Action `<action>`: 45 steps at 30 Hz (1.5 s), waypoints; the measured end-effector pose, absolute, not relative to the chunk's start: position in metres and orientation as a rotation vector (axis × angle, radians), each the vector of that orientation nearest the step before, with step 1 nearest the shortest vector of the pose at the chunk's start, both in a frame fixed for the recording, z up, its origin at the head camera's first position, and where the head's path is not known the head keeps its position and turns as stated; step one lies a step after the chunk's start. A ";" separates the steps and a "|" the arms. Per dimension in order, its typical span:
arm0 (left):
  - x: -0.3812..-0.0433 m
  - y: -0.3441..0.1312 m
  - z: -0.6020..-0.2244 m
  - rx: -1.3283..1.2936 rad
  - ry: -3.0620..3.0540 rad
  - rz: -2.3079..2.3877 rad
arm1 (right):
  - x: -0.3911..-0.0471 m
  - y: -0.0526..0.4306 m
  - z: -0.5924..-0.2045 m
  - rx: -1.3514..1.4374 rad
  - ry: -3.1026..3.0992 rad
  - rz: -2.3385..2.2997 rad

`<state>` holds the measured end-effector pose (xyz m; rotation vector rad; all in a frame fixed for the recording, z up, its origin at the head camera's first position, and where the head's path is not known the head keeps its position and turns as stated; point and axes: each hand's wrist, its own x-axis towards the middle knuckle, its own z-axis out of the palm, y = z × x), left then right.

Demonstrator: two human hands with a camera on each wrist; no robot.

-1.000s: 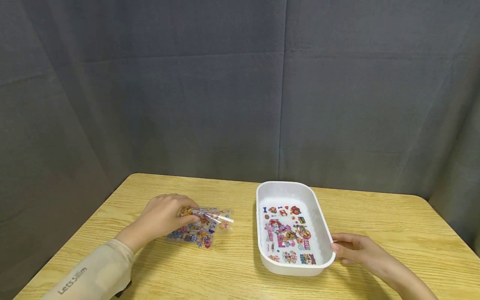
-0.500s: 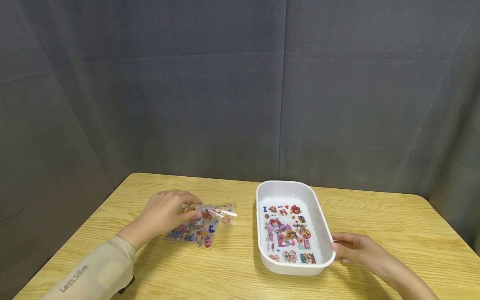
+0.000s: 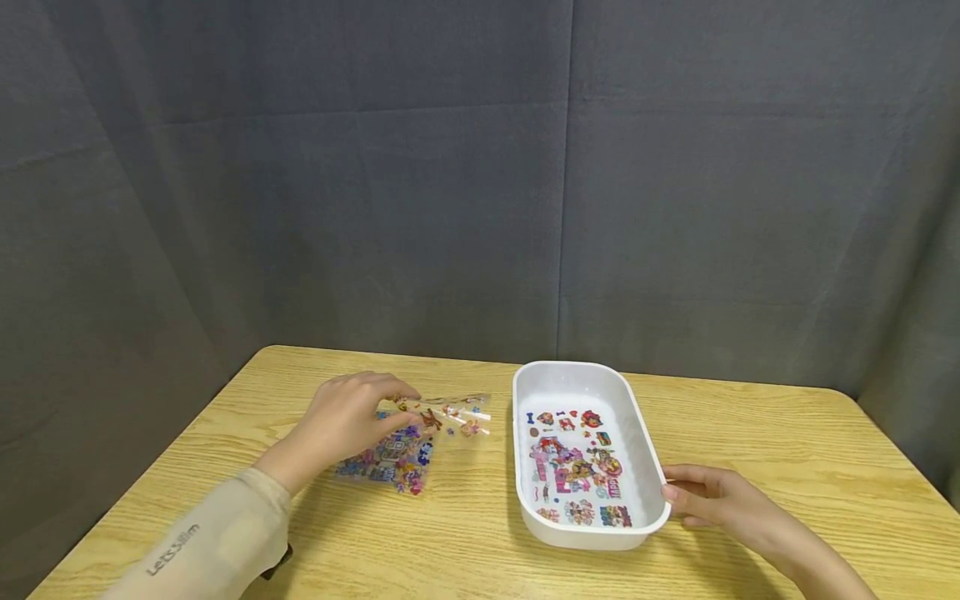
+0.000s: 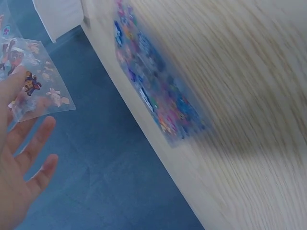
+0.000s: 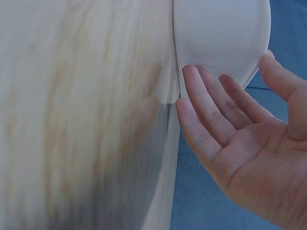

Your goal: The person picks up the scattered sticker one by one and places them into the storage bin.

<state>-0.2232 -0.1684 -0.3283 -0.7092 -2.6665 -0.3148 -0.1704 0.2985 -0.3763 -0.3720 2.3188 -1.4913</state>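
Observation:
My left hand (image 3: 345,414) pinches a clear sticker sheet (image 3: 467,421) printed with small cartoon figures, its free end pointing toward the tray. More printed clear sheets (image 3: 386,458) lie on the table just beneath that hand; the left wrist view has them blurred at the table edge. At the right, a white tray (image 3: 641,467) with rounded corners bears colourful cartoon stickers (image 3: 577,471) across its floor. My right hand (image 3: 712,504) rests against the tray's near right side, thumb at the rim. In the right wrist view its fingers (image 5: 206,103) lie fairly straight, tips at the outer wall.
A light wood-grain table (image 3: 450,542) carries everything. Dark grey cloth (image 3: 420,208) hangs behind its far edge and along the left side.
My left hand has moved right and slightly away with the pinched sheet, drawing it off the others toward the tray. The right hand and tray have stayed in place.

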 end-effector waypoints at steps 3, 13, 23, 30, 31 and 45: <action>-0.224 -0.164 -0.329 -0.706 -2.653 -0.329 | -0.170 0.299 -0.376 -0.373 2.324 -1.483; -0.227 -0.151 -0.333 -0.703 -2.638 -0.382 | -0.170 0.300 -0.375 -0.375 2.319 -1.484; -0.227 -0.144 -0.332 -0.730 -2.624 -0.427 | -0.170 0.300 -0.377 -0.389 2.312 -1.489; -0.227 -0.135 -0.330 -0.716 -2.639 -0.452 | -0.170 0.299 -0.375 -0.374 2.318 -1.479; -0.227 -0.133 -0.330 -0.713 -2.642 -0.457 | -0.169 0.299 -0.375 -0.376 2.321 -1.479; -0.228 -0.119 -0.330 -0.725 -2.625 -0.521 | -0.169 0.297 -0.374 -0.341 2.326 -1.477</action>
